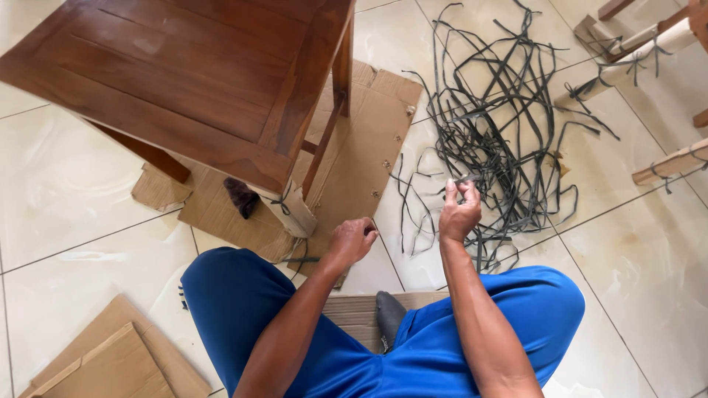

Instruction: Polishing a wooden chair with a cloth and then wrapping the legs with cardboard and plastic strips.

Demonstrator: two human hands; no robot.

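right hand [459, 212] pinching dark strap [467, 178], wooden table [184, 81]

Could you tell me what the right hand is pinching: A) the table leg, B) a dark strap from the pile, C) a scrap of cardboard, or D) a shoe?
B: the right hand pinches a strap above the tangled pile.

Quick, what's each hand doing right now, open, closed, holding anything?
Left hand: closed in a loose fist near the wrapped table leg; what it grips cannot be told.
Right hand: closed, pinching a dark strap from the tangled pile.
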